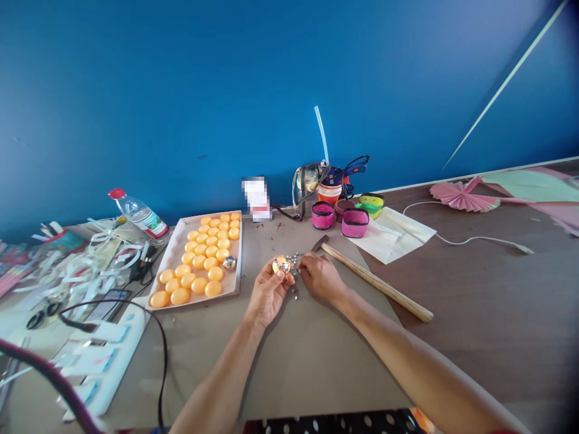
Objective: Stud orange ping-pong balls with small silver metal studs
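Observation:
My left hand (pixel 268 292) is closed around an orange ball (pixel 281 265) partly covered with shiny silver bits. Beside it, my right hand (pixel 322 276) has its fingers bent together over a small pile of silver pieces (pixel 294 259); whatever its fingertips hold is too small to tell. A few loose pieces (pixel 295 294) lie on the mat between the hands. To the left, a shallow white box (pixel 156 283) carries several plain orange balls (pixel 198 261) in rows. One silver-covered ball (pixel 230 263) sits near that box's right side.
Just right of my hands lies a wooden-handled hammer (pixel 380 283). Pink containers (pixel 355 223), white paper (pixel 407 238) and a cup of tools (pixel 330 191) stand farther back. A bottle (pixel 138 214), white strips, a power strip (pixel 113 361) and cables crowd the left; a pink fan (pixel 465 196) lies right.

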{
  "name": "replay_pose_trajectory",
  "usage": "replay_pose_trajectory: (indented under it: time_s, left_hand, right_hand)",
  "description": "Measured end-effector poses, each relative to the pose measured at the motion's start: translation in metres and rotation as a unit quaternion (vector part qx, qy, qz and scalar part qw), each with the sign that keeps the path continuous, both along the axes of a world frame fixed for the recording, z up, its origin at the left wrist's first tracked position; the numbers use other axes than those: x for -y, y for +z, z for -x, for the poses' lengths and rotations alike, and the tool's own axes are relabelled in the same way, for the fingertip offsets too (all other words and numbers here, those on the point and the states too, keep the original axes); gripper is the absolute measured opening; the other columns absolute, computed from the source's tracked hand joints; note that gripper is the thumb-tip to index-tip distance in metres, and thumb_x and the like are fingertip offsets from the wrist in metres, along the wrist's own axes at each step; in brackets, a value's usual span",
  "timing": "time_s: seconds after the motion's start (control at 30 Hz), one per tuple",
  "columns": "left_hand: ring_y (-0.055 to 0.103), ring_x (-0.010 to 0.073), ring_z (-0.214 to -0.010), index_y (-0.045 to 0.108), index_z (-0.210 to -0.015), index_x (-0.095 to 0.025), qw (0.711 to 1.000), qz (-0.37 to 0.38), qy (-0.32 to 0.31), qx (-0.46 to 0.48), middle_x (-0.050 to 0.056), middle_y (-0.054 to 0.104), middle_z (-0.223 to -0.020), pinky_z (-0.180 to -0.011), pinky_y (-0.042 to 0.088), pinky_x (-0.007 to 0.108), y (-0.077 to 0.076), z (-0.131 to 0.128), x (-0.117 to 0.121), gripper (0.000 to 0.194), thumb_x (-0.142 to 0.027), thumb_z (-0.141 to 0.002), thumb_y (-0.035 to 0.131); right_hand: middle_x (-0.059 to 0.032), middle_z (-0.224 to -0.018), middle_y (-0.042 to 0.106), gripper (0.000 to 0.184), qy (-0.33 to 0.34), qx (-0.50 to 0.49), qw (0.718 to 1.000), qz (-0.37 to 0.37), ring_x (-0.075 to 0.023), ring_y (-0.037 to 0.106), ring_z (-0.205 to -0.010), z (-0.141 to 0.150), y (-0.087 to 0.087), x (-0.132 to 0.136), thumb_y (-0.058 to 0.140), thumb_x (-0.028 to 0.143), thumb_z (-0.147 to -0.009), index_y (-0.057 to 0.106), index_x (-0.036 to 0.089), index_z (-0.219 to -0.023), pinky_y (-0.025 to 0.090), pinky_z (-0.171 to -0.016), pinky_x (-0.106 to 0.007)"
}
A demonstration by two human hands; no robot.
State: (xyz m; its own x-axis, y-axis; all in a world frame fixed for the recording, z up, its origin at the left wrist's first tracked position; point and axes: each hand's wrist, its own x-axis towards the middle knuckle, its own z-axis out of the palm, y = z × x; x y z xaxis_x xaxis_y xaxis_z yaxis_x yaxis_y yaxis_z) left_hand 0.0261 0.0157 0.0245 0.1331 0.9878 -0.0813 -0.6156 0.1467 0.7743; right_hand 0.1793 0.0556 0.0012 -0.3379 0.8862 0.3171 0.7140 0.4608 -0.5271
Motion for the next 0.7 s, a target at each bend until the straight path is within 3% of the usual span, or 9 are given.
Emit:
replay_pose_trajectory:
  time_s: [0.23,0.4,0.57,0.7]
  left_hand:
    - [0.053,0.0052,-0.061,0.061,-0.097,-0.015,0.996,-0.012,0.025,-0.088,0.002,0.063,-0.087,-0.062,0.043,0.018,0.002,-0.006,0.002,0.026,-0.026,-0.073,0.066]
    - [0.054,0.0060,-0.062,0.061,-0.098,-0.015,0.995,-0.020,0.019,-0.094,0.002,0.062,-0.086,-0.064,0.043,0.020,0.002,-0.006,0.004,0.028,-0.027,-0.073,0.067]
    - [0.056,0.0060,-0.061,0.061,-0.098,-0.017,0.998,0.010,0.015,-0.061,0.000,0.062,-0.086,-0.063,0.045,0.020,0.004,-0.006,0.004,0.034,-0.024,-0.067,0.072]
    - [0.057,0.0062,-0.061,0.060,-0.099,-0.018,0.999,0.012,0.019,-0.037,0.001,0.063,-0.087,-0.062,0.046,0.019,0.003,-0.005,0.002,0.036,-0.023,-0.066,0.073]
  right_hand:
    - [-0.0017,-0.069,0.053,0.015,-0.033,-0.117,0.993,0.005,-0.0132,0.050,-0.065,0.004,-0.001,0.001,0.043,0.007,-0.063,0.049,0.018,-0.069,0.035,-0.060,-0.022]
    - [-0.0001,-0.066,0.056,0.012,-0.053,-0.181,0.981,0.050,-0.0126,0.050,-0.061,0.005,0.007,0.004,0.044,0.011,-0.066,0.052,0.018,-0.071,0.035,-0.057,-0.022]
    - [0.0004,-0.072,0.060,0.013,-0.018,-0.252,0.961,0.111,-0.0122,0.052,-0.061,0.007,0.010,0.008,0.042,0.015,-0.073,0.053,0.019,-0.081,0.038,-0.057,-0.023]
    - [-0.0023,-0.078,0.060,0.016,0.018,-0.231,0.970,0.077,-0.0139,0.055,-0.070,0.006,0.007,0.007,0.043,0.012,-0.075,0.056,0.018,-0.082,0.041,-0.065,-0.025]
